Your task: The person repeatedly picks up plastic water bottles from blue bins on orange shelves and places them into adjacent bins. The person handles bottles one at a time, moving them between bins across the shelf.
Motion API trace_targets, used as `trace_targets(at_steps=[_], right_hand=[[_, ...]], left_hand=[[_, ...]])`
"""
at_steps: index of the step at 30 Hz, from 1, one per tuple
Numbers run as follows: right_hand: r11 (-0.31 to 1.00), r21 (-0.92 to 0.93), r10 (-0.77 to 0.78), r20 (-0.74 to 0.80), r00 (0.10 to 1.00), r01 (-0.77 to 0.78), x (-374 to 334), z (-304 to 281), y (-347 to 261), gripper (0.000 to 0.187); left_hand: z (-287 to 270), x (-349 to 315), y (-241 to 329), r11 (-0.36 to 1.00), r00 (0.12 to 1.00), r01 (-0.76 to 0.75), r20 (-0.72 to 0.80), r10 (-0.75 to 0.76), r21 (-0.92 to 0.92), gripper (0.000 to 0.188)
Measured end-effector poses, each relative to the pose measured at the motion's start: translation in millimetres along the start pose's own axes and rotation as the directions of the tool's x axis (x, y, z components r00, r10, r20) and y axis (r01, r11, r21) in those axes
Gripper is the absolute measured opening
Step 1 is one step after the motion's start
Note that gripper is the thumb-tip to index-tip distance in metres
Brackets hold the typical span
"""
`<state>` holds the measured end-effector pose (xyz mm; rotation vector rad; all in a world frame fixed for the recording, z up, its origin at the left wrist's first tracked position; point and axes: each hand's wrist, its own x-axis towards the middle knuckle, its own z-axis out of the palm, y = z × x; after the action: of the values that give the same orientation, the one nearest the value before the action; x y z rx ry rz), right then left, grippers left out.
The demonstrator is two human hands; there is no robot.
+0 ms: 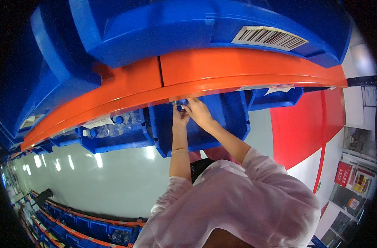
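Note:
My two hands meet inside a blue plastic bin [221,118], under the orange shelf beam. My left hand [180,115] is closed round a small clear bottle [181,102] with blue on it; the beam's edge partly hides it. From the right, my right hand [199,111] reaches in with its fingers bent and pressed to the same bottle. Just left of this bin, another blue bin [114,144] holds several clear bottles [116,129] with blue or white caps lying on their sides.
Right above my hands runs the orange beam [238,66], with large blue bins [163,31] on it, one bearing a barcode label [269,38]. A smaller blue bin [275,99] hangs to the right near a red panel [300,128]. Shelves of blue bins [81,225] stand at the lower left.

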<state>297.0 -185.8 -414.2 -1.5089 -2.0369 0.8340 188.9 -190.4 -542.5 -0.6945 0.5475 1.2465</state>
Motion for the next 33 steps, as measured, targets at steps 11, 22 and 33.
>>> trace_targets(at_steps=[11,22,33], right_hand=[[0.984,0.15,0.068,0.174,0.982,-0.095,4.5,13.5,6.8,0.057],[0.98,0.193,0.044,0.05,0.998,-0.053,-25.1,5.2,15.8,0.068],[0.977,0.211,-0.031,0.002,1.0,0.03,-49.2,-21.3,19.1,0.053]], left_hand=[[-4.5,12.2,26.3,0.996,0.97,0.083,0.231,-0.074,-0.032,0.042],[14.0,13.2,25.1,0.982,0.995,0.097,-0.002,-0.099,-0.162,0.051],[33.1,-45.3,11.0,0.968,0.978,0.146,-0.118,-0.172,-0.204,0.047]])
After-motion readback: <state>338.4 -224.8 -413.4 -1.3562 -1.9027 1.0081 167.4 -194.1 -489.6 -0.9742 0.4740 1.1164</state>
